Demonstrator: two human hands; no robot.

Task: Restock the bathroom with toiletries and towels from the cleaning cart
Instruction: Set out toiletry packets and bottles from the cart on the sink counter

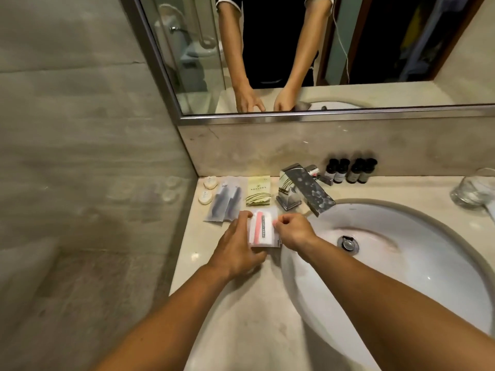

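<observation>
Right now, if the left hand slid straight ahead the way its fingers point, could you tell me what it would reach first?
Probably the yellow-green paper packet. The left hand rests on the clear plastic sachet with the pink strip, fingers aimed toward the back wall; the packet lies just beyond that sachet. The depth is hard to judge.

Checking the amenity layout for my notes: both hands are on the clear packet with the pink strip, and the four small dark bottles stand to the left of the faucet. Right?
Not quite. The head view shows the four small dark bottles to the right of the faucet, against the backsplash. Both the left hand and right hand are on the clear packet.
</observation>
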